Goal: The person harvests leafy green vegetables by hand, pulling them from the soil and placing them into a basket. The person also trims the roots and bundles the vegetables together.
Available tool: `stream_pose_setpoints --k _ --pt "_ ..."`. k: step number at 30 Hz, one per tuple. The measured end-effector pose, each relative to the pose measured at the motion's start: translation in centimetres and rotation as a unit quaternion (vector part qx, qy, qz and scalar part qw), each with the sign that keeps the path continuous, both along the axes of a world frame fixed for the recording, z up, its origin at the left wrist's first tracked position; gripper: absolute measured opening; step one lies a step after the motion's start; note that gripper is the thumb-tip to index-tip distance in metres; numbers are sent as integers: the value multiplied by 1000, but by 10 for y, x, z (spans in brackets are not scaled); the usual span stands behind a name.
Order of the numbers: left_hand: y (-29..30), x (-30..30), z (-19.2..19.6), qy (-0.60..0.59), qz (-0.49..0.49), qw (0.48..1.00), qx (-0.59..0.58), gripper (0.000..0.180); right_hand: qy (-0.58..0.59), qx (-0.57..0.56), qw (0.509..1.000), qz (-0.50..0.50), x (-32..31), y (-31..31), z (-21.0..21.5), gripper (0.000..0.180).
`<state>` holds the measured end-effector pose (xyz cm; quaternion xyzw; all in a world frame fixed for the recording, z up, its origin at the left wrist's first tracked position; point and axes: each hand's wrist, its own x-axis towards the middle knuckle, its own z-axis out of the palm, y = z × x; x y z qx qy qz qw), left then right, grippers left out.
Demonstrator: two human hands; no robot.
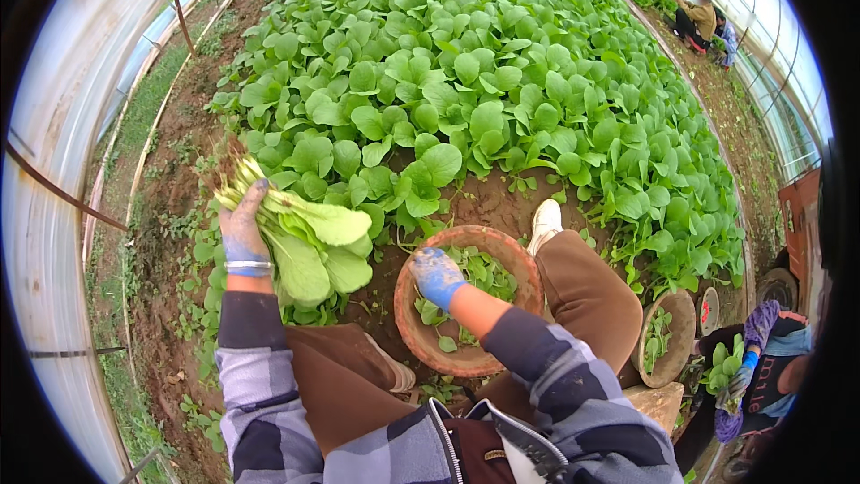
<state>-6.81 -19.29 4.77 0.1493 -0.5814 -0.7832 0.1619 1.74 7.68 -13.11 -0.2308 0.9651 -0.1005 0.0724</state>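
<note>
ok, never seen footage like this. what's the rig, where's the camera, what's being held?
No machine: a person works with bare hands, and one fisheye camera on their head looks down, so straight edges bend. The left hand grips a bunch of leafy greens, roots upward. The right hand, stained blue, reaches into a round reddish basin holding loose leaves, set on bare soil between their knees. Ahead is a greenhouse bed of greens. At right, another person's gloved hand holds greens beside a second basin.

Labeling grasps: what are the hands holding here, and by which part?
Left hand grips a bunch of leafy greens near the stalk bases, roots up, leaves hanging down. Right hand, blue-stained, reaches into the round clay-coloured basin; whether it holds anything cannot be told.
</note>
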Motion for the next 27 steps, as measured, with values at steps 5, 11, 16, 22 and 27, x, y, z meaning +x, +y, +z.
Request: stream_pose_setpoints --k 5,11,16,22,27 --pt "-6 -2 -31 -66 -46 996 39 41 -118 213 967 67 -88 -36 -68 20" --pt "-26 -7 -42 -66 -40 997 6 38 77 161 976 121 -153 -73 -46 14" --pt "-29 -16 -48 -87 -34 995 19 40 -97 116 973 -175 -256 -4 -51 20" --pt "-34 -20 -56 -119 -50 991 -20 37 -215 292 922 -134 -265 3 -65 30" --pt "-28 -20 -61 -137 -79 987 -18 38 -217 272 932 -97 -252 -17 -93 32"
